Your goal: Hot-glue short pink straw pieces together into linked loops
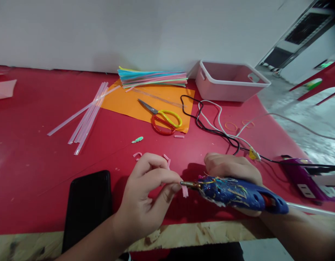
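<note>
My left hand [148, 190] pinches a short pink fuzzy strip [185, 191], which looks like a piece of pipe cleaner, between thumb and fingertips. My right hand [234, 170] is wrapped around a blue hot glue gun [238, 194], smeared with dried glue and coloured fibres. The metal nozzle points left and meets the pink piece, or nearly so, at my left fingertips. Small pink pieces [137, 154] lie beyond my left hand. A green fuzzy piece on a thin stem [137, 140] rests farther off.
Scissors [167, 121] lie partly on orange paper [118, 105]. Behind are bundled pipe cleaners [152, 78] and a pink bin [224, 83]. Clear glue sticks [87, 123] lie left, a black phone [87, 206] near the front edge. Cords [219, 134] run right toward a purple power strip [306, 177].
</note>
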Demonstrator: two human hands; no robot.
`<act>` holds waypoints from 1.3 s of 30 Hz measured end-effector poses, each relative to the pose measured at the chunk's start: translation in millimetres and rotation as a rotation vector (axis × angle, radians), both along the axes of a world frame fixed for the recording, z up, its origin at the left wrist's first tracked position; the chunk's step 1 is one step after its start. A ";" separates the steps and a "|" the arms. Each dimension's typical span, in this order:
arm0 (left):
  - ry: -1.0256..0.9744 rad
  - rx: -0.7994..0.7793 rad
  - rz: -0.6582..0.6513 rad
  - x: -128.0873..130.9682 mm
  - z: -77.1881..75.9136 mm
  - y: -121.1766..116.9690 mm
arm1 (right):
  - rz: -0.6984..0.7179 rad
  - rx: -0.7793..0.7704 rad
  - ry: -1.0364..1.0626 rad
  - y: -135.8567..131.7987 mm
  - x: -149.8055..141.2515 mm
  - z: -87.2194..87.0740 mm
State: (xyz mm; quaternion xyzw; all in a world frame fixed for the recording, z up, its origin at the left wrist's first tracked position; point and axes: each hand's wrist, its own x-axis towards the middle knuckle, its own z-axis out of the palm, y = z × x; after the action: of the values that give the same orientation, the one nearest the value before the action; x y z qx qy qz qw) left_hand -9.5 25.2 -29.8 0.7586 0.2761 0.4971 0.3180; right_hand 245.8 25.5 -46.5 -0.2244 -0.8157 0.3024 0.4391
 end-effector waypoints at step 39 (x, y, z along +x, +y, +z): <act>0.053 -0.038 0.015 -1.6 0.2 -2.6 | -0.084 0.109 -0.115 -2.3 -2.1 17.4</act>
State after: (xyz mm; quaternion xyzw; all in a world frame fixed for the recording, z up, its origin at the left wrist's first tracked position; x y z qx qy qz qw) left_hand -11.1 22.6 -29.5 0.7632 0.2996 0.4740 0.3210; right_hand 243.8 23.3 -29.1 -0.2513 -0.8446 0.2253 0.4156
